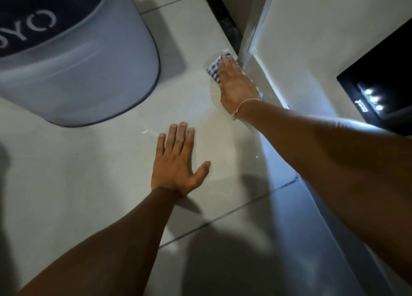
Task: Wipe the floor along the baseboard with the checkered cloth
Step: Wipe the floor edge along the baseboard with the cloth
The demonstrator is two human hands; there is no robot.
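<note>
Your right hand [234, 81] lay flat with the fingers together, pressing the checkered cloth [213, 69] onto the floor [93, 184] in the upper middle of the frame, just beside the baseboard [252, 50]. Your left hand [178, 159] was spread open and empty, palm down on the tile in the centre, well apart from the cloth. A grey bin [73, 68] stood in the upper left. Faint wet streaks showed on the tile near the cloth, so I judge that the wiping was in progress. The strip along the baseboard toward the lower right looked not yet wiped, though the reflections made this hard to tell.
</note>
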